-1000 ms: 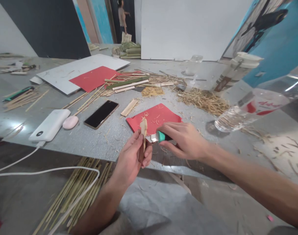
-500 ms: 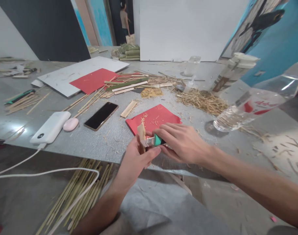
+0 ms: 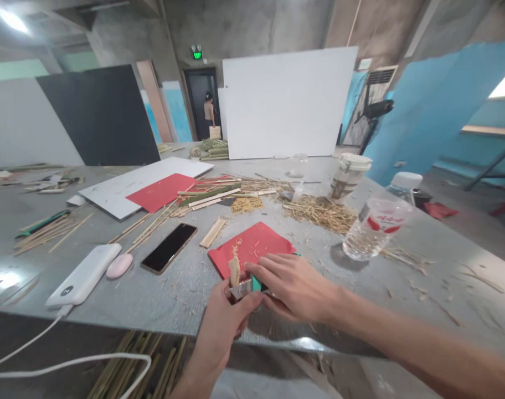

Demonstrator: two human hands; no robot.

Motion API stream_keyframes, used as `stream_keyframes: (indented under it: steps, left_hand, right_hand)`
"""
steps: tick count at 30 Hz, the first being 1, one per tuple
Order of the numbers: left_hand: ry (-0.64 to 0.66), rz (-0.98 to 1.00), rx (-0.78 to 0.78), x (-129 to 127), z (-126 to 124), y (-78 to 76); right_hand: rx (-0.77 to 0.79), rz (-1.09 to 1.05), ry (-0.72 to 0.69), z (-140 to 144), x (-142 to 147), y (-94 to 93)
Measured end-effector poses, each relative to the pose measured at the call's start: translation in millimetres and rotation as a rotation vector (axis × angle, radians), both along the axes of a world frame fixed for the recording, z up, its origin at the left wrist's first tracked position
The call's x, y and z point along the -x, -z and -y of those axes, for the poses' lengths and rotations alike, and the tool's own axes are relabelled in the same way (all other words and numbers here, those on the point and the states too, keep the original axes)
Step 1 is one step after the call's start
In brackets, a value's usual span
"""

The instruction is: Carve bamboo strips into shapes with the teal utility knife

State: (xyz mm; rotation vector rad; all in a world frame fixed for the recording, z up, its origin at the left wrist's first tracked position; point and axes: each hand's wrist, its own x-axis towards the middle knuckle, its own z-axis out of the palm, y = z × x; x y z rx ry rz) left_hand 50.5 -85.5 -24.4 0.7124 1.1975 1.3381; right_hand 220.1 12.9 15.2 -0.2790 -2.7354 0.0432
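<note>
Bamboo strip (image 3: pixel 234 270) stands upright in our left hand (image 3: pixel 227 317), gripped at the table's (image 3: pixel 173 299) near edge. Our right hand (image 3: pixel 292 285) closes around the teal utility knife (image 3: pixel 248 286), blade against the strip: whittling step, calling for a controlled stroke.

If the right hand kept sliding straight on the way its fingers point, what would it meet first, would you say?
The right hand points leftward, knife leading. First it would likely meet the bamboo strip and the left hand gripping it; they look practically in contact already.
</note>
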Motion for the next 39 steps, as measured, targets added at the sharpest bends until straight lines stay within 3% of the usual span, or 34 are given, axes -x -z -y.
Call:
stream_keyframes:
  steps: [6,24,39]
  left_hand:
    - [-0.037,0.01,-0.031,-2,-1,6.7]
    - [0.016,0.044,-0.065,-1,0,12.4]
    - [0.069,0.014,-0.126,5,5,-1.3]
  right_hand:
    - [-0.003,0.017,0.014,1,0,0.0]
    - [-0.032,0.017,0.046,0,1,5.2]
    - [-0.083,-0.014,0.025,1,-2,4.0]
